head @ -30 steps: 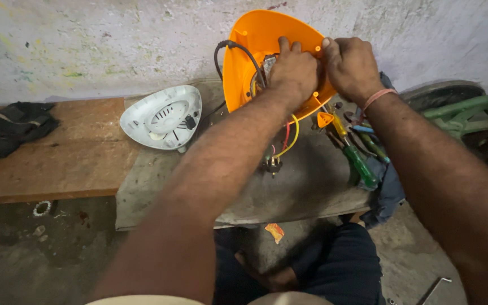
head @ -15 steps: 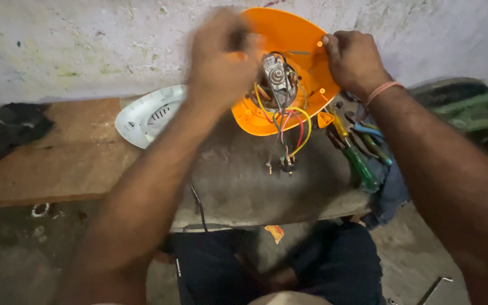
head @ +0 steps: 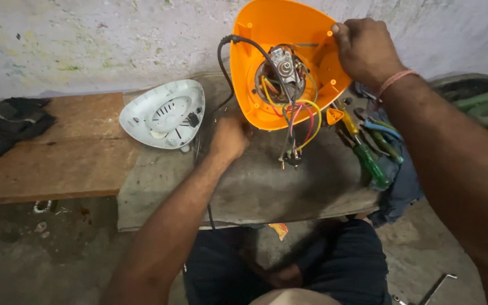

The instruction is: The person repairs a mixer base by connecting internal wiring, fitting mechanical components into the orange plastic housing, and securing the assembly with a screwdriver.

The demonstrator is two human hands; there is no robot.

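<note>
- Our right hand (head: 366,49) grips the rim of the orange housing (head: 266,28), tilted up at the wall.
- Our left hand (head: 228,138) rests curled on the desk (head: 266,186), below the black cord (head: 221,53).
- A white cover (head: 165,113) lies just left; screwdrivers (head: 368,161) right.

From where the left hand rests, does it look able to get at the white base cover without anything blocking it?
Probably yes. The left hand rests on the grey slab, just right of the white base cover; only a thin black cable runs between them, and the right hand steadies the orange housing.
</note>
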